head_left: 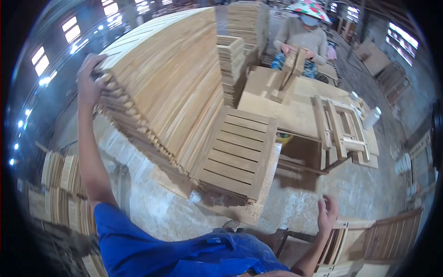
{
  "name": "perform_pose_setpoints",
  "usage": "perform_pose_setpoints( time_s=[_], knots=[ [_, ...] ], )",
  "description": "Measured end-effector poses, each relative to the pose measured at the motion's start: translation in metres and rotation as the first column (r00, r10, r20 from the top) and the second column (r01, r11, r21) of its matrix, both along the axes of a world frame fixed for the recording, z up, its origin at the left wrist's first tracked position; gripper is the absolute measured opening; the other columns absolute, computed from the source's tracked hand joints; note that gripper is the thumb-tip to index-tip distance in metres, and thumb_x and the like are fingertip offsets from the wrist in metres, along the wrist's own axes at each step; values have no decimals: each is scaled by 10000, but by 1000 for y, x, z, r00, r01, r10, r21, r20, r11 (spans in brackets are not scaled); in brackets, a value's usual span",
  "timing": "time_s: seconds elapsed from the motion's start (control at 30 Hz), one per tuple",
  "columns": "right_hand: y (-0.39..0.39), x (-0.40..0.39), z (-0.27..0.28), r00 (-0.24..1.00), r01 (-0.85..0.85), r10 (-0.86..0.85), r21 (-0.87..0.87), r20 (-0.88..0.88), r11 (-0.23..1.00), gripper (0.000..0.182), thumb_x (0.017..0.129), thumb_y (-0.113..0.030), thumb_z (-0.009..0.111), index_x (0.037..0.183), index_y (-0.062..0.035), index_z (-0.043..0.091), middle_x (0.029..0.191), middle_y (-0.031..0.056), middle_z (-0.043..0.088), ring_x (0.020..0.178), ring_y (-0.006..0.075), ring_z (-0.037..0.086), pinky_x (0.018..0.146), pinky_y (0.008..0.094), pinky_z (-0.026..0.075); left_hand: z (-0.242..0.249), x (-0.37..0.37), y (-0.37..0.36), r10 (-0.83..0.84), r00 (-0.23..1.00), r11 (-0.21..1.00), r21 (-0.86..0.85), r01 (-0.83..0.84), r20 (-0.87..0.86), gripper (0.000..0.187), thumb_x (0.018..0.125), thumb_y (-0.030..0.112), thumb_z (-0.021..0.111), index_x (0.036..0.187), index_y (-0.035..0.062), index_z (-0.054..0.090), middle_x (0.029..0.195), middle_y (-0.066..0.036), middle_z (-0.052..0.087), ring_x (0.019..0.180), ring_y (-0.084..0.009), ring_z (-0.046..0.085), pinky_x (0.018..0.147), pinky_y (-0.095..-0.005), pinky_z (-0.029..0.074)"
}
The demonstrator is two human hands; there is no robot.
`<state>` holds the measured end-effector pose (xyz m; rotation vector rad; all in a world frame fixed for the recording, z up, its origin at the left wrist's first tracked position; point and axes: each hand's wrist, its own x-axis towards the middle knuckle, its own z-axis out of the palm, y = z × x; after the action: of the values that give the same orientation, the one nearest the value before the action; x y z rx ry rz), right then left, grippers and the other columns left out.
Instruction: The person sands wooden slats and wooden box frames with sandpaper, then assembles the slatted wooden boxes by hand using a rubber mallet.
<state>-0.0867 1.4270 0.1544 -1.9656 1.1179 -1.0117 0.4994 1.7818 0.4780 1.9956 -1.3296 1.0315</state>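
Observation:
A tall stack of slatted wooden panels point(170, 87) rises on the left, its near edge showing layered frame ends. My left hand point(91, 76) is closed at the upper corner of this stack, fingers over the top panel's edge and thumb lower down. Beside the tall stack lies a lower pile, topped by a slatted wooden panel point(237, 150) lying flat. Out to the right, my right hand point(327, 213) hangs in the air with its fingers loosely bent and apart, holding nothing. Below it are more wooden frames point(339, 244).
Across a worktable point(258, 85), a person point(302, 39) in a patterned hat handles wooden pieces point(293, 64). Wooden frames point(344, 127) and a white bottle point(372, 117) are on the table's right side. More stacked panels point(60, 177) stand at the lower left.

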Motion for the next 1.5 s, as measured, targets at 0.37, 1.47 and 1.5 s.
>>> perform_pose_setpoints(
  time_s=[0.37,1.47,1.5],
  knots=[
    [28,6,21,972,-219,228,133,-56,967,267,860,-212,760,974,24,709,906,166,707,794,261,701,709,340,560,-17,-89,46,21,963,948,-310,66,270,482,756,447,694,878,-11,608,854,-57,585,822,-200,571,789,-319,469],
    [60,-229,35,821,121,-107,11,560,993,227,787,-192,815,805,0,695,704,51,685,660,186,674,617,339,541,-82,-604,-312,-795,513,580,160,799,324,762,658,346,897,1232,-10,546,1183,-139,527,1062,-251,502,864,-444,428],
    [49,-245,28,772,306,-280,51,571,950,277,813,-232,800,837,11,671,742,60,656,678,178,636,622,333,523,-91,-626,-345,-804,439,513,93,853,400,816,646,379,901,1263,-4,528,1222,-153,514,1104,-268,493,895,-470,423]
  ],
)
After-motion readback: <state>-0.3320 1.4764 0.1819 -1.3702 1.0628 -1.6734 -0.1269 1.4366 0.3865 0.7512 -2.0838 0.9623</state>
